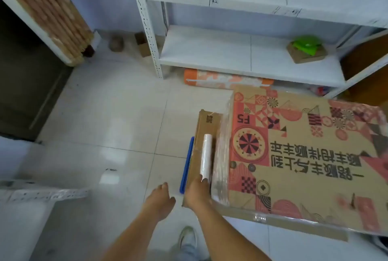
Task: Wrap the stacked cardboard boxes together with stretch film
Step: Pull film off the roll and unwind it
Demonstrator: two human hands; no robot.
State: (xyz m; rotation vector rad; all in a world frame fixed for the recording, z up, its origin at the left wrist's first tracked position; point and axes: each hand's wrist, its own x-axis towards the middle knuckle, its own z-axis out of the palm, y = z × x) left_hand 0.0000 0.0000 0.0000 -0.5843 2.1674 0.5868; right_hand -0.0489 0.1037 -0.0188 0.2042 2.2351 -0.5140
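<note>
Head view: right hand (198,192) clasps film roll (206,155) beside wrapped boxes (304,155); left hand (160,202) open, empty.

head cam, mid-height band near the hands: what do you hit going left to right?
left hand → blue bar → right hand holding the stretch film roll → film-covered edge → printed cardboard box

I see the top box (304,155) as tan with red-pink geometric motifs and black lettering. Film roll (206,156) white; the bar (186,165) beside it blue.
</note>
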